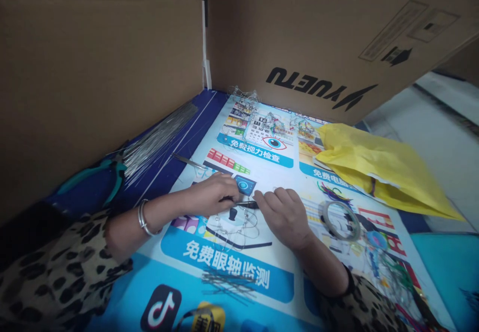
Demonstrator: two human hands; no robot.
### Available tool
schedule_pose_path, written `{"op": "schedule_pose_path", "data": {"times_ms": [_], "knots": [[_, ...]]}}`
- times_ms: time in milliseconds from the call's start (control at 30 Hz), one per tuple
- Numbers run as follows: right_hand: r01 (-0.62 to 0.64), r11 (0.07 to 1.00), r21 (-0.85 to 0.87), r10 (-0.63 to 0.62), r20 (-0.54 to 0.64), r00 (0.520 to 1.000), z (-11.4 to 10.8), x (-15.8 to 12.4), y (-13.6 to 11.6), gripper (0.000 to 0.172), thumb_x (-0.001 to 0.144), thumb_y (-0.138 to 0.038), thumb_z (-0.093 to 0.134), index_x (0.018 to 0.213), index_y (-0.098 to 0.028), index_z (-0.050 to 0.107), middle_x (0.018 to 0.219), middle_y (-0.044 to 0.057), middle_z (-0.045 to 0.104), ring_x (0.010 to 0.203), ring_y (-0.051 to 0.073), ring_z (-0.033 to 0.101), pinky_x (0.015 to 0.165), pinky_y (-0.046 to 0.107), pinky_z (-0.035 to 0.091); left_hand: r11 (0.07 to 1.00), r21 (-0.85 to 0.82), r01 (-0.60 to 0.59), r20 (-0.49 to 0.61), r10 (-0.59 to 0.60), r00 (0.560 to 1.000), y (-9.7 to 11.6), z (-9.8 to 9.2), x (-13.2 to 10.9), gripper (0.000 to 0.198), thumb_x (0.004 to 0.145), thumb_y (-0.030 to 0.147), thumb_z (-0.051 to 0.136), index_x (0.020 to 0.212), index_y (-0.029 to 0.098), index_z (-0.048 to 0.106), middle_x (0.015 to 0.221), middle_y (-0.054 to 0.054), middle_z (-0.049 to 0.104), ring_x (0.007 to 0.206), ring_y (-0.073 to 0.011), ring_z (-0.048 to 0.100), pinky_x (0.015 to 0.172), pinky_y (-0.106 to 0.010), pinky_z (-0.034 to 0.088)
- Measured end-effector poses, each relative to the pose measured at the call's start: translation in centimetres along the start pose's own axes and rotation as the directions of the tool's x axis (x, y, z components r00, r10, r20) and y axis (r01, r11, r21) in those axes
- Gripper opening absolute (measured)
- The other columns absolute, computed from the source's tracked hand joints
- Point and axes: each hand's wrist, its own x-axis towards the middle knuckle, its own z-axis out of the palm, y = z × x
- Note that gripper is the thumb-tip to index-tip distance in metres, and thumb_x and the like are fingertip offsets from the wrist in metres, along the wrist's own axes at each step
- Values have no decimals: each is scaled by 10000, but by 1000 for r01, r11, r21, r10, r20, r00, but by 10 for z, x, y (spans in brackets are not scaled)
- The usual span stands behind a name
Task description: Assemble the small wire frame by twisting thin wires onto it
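Observation:
My right hand (285, 217) is closed round a small dark metal tool (247, 204) whose narrow tip points left. Whether it is pliers or tweezers I cannot tell. My left hand (219, 194) has its fingers pinched together at the tip of that tool, and what they hold is hidden. Just below both hands, a looped thin wire piece with small beads (230, 233) hangs or lies over the printed sheet. A bundle of short cut wires (229, 284) lies nearer to me. Beyond my left hand is a slim pointed metal tool (189, 162).
Long straight wires (160, 140) and teal-handled pliers (92, 174) lie at left. Tangled wire pieces (245, 100) sit at the back. On the right are a yellow bag (389, 167), a tape roll (340, 220) and coloured strands (396, 272). Cardboard walls (299, 32) stand behind.

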Motion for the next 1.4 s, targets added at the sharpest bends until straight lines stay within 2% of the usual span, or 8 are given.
{"op": "schedule_pose_path", "data": {"times_ms": [167, 333, 500, 600, 767, 1100, 1400], "knots": [[-80, 997, 16, 80, 34, 996, 4, -3, -6, 149, 870, -166, 489, 938, -163, 621, 673, 24, 514, 697, 171, 383, 637, 345, 241, 999, 19, 33, -38, -33, 999, 1, 2, -2, 123, 788, 99, 501, 811, 181, 590, 815, -14, 595, 820, -150, 514, 815, -283, 358], [-151, 988, 15, 149, 99, 984, 4, -2, -12, 120, 839, -148, 515, 897, -170, 618, 697, 30, 520, 718, 185, 393, 637, 347, 241, 998, 40, 41, -99, -37, 994, 2, 7, -2, 149, 735, 59, 487, 786, 164, 580, 826, -29, 547, 840, -159, 486, 788, -278, 371], [-195, 981, 9, 192, 121, 974, 2, 1, -16, 135, 828, -145, 521, 921, -158, 618, 710, 43, 529, 730, 195, 403, 633, 350, 246, 987, 67, 145, -196, -129, 972, 4, 10, -3, 197, 719, 75, 504, 807, 195, 633, 935, -38, 518, 903, -182, 456, 802, -308, 361], [-209, 978, 4, 207, 118, 971, 2, 1, -17, 144, 828, -149, 520, 933, -155, 619, 701, 43, 532, 716, 195, 401, 627, 350, 244, 974, 117, 192, -197, -166, 966, 7, 10, -5, 193, 746, 93, 487, 811, 199, 635, 893, -40, 516, 879, -184, 455, 771, -304, 359], [-217, 976, 10, 214, 119, 969, 4, 1, -14, 149, 821, -152, 529, 938, -157, 621, 704, 43, 539, 718, 196, 407, 630, 349, 247, 967, 154, 203, -183, -174, 968, 8, 10, -8, 145, 779, 120, 473, 806, 176, 604, 792, -34, 528, 808, -176, 468, 723, -287, 364], [-213, 974, 73, 208, 76, 975, 8, 3, -14, 143, 830, -151, 518, 913, -176, 631, 687, 32, 532, 705, 184, 399, 637, 340, 244, 972, 108, 211, -171, -190, 967, 5, 10, -4, 142, 710, 89, 514, 796, 169, 594, 792, -24, 597, 804, -177, 529, 750, -300, 390], [-221, 975, 9, 220, 66, 973, 8, 7, -15, 143, 842, -151, 496, 900, -164, 626, 691, 42, 526, 703, 183, 394, 629, 343, 240, 961, 114, 250, -250, -216, 944, 8, 15, -4, 170, 669, 73, 503, 804, 176, 510, 765, -18, 576, 754, -177, 511, 688, -297, 390]]}}
